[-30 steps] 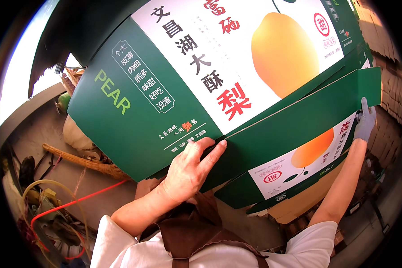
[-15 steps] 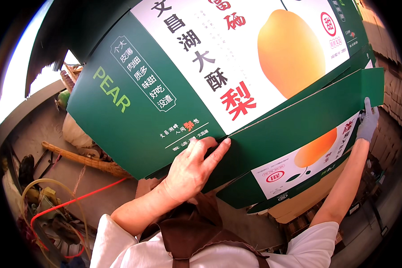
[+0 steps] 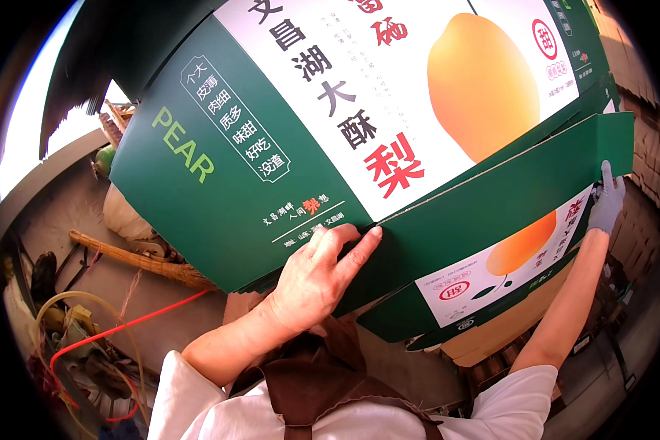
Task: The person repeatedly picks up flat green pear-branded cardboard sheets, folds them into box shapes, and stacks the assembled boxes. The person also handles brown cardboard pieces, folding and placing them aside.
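Observation:
A large green cardboard fruit box [image 3: 249, 242], printed with a white panel and a big yellow pear, fills the upper middle, tilted. It looks partly folded, with a long green side strip [image 3: 484, 187] along its near side. My bare left hand [image 3: 321, 268] is closed at the near corner, bent fingers on the cardboard edge; what lies under its palm is hidden. Far to the right, my right hand [image 3: 606, 202] in a thin grey glove grips the strip's right end, a finger lying up its face. A lower printed panel [image 3: 506, 268] with an orange pear hangs beneath the strip.
Along the right side stand stacks of brown cardboard [image 3: 649, 147]. At left on the floor lie a straw broom [image 3: 143, 260], a red hose [image 3: 136, 323] and a heap of clutter. Plain brown cardboard [image 3: 491, 345] shows below the printed panel.
The box and the strip have shifted very slightly to the right, with my right hand moving along. My left hand keeps nearly the same place and grip.

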A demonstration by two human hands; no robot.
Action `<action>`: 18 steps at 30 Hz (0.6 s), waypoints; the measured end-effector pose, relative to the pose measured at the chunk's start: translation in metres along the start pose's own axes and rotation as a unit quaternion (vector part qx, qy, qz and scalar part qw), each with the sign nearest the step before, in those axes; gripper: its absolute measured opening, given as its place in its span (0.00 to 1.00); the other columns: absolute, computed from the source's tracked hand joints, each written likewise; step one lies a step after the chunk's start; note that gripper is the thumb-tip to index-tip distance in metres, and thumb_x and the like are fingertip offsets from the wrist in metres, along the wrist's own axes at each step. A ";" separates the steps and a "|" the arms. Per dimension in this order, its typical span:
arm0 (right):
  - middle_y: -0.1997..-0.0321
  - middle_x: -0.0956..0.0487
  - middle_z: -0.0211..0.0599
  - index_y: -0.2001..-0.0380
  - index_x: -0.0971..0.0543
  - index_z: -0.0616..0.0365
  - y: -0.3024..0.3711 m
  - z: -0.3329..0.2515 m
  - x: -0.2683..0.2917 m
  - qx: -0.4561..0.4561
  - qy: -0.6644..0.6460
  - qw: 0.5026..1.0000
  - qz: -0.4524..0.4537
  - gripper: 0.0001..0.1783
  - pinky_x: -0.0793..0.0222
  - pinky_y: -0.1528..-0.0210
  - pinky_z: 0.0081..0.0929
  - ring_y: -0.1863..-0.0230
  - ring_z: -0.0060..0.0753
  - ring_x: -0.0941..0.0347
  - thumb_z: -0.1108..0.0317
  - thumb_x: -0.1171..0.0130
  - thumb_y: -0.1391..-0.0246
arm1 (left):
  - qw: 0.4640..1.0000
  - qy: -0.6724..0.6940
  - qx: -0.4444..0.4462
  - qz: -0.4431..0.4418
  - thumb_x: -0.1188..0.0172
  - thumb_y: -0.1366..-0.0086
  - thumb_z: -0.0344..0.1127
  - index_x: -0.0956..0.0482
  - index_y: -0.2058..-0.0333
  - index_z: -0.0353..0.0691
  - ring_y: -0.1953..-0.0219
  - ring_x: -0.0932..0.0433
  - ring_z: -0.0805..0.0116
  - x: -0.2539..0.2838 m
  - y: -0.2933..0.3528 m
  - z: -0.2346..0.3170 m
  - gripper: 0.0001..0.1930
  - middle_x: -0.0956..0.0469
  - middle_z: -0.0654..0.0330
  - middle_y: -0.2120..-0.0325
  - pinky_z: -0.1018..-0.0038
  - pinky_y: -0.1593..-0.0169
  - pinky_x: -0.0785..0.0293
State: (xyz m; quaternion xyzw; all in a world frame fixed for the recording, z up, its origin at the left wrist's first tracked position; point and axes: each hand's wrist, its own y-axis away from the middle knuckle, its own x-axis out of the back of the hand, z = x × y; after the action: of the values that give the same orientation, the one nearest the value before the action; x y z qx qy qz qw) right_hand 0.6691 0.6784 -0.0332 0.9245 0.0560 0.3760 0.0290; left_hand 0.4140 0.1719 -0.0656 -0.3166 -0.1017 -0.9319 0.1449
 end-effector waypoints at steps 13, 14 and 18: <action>0.75 0.31 0.16 0.58 0.20 0.53 -0.007 0.002 0.005 0.008 0.006 1.000 -0.018 0.12 0.51 0.78 0.13 0.81 0.09 0.45 0.60 0.34 0.42 | 1.000 -0.007 -0.002 -0.013 0.35 0.52 0.20 0.24 0.42 0.40 0.65 0.25 0.61 0.003 -0.002 -0.002 0.33 0.29 0.57 0.61 0.69 0.68 0.23; 0.75 0.30 0.17 0.58 0.20 0.53 -0.008 0.006 0.010 0.006 0.006 1.000 -0.019 0.13 0.50 0.78 0.12 0.81 0.09 0.44 0.60 0.34 0.42 | 1.000 -0.007 -0.009 -0.016 0.35 0.52 0.20 0.24 0.42 0.40 0.66 0.25 0.61 0.004 -0.003 -0.003 0.33 0.29 0.57 0.61 0.69 0.67 0.23; 0.64 0.24 0.22 0.48 0.22 0.59 0.002 0.010 -0.001 0.044 0.004 0.999 -0.006 0.20 0.42 0.76 0.13 0.74 0.11 0.35 0.64 0.35 0.42 | 0.999 -0.004 0.003 -0.032 0.35 0.47 0.20 0.24 0.44 0.37 0.65 0.25 0.59 0.006 -0.008 0.000 0.29 0.30 0.56 0.61 0.68 0.67 0.23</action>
State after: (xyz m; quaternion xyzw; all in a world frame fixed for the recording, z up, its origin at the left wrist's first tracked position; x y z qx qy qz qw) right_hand 0.6760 0.6762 -0.0408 0.9230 0.0779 0.3768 -0.0100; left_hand 0.4068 0.1781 -0.0624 -0.3167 -0.1156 -0.9343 0.1159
